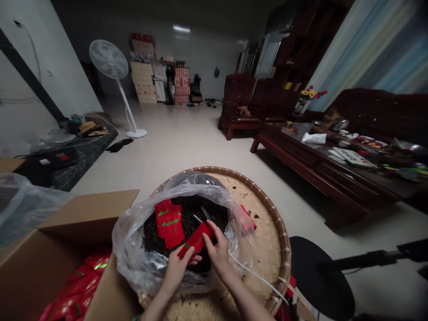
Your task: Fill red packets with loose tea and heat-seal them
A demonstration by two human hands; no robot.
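My left hand (177, 264) is closed on a red packet (196, 240), holding it over a clear plastic bag (133, 240) full of dark loose tea leaves (190, 209). My right hand (217, 249) pinches the packet's upper end, next to a metal scoop or tongs (203, 216) sticking out of the tea. A small stack of red packets (170, 224) with green marks lies on the tea. The bag rests on a round woven bamboo tray (270, 209).
An open cardboard box (50, 258) at the left holds several red packets (80, 290). Another red packet (248, 218) lies beside the bag. A black stool (321, 276) stands at the right, with a dark wooden table (334, 174) behind. A white fan (110, 62) stands farther back.
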